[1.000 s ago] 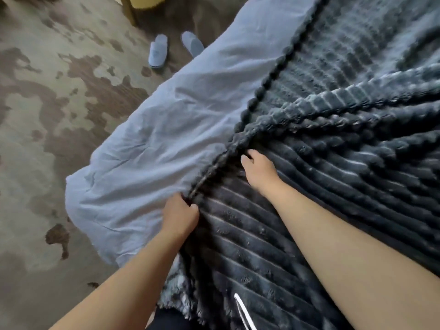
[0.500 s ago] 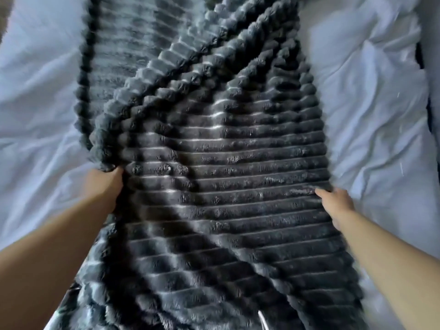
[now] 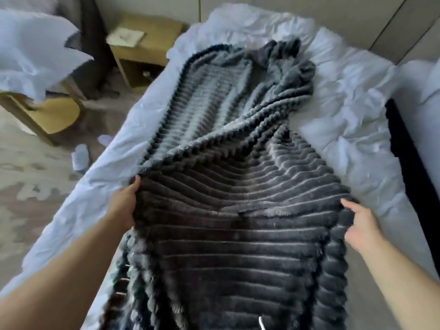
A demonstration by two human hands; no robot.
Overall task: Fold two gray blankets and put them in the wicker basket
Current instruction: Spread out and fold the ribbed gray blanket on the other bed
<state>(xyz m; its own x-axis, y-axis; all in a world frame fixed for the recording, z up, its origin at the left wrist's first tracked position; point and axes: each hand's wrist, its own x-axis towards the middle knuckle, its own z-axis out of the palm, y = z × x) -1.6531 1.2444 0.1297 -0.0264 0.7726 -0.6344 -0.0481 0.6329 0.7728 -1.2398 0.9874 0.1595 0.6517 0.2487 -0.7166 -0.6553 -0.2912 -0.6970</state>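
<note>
I have the ribbed gray plush blanket (image 3: 238, 210) stretched lengthwise down the bed (image 3: 345, 129), its left border running close to the bed's left edge and its near end passing out of the bottom of the view. My left hand (image 3: 123, 206) grips the left border with the thumb lying on top of the pile; the other fingers are tucked under the fabric, so I cannot tell how they sit. My right hand (image 3: 362, 227) pinches the right border, thumb above and fingers curled beneath. The main trouble I foresee is in the far half: one layer is turned over on a diagonal, and the far end is bunched in a heap toward the bed's far right corner. If I fold from this grip without shaking it flat, that twist will probably get trapped inside and the bundle will come out lumpy and lopsided. The plush looks thick and slippery, so a shallow pinch on the right could let the border creep out as I lift. My two hands also hold at slightly different points along the length, which could skew the fold line. On the left there is little bed to spare, so a strong pull that way might send the border off the edge toward the slippers (image 3: 81, 156) on the carpet. The rumpled white duvet underneath could also ride up with the blanket. I see neither a second blanket nor the wicker basket here.
</note>
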